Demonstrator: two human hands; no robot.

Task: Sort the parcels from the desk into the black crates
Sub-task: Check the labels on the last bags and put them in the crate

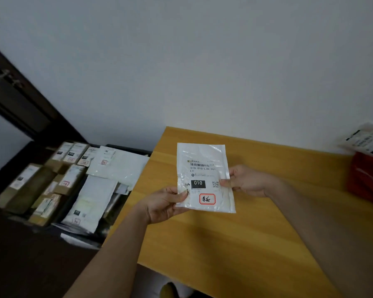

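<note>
Desk (256, 222): yellow wood, against white wall (202, 61) | hands: left (163, 204), right (247, 180) pinch pouch (205, 166)

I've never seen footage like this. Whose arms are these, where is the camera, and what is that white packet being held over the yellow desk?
There is no machine here: these are a person's two bare arms, filmed by one wide-angle camera worn on the head, looking forward and down. The left hand pinches the lower left edge of a flat white parcel, and the right hand pinches its right edge, holding it up above the wooden desk. Its label shows a barcode, the number 010 and a red-framed stamp. At the desk's far right lie a red parcel with a white parcel on top. To the left, lower down, stand black crates already holding cardboard boxes and white bags.
</note>
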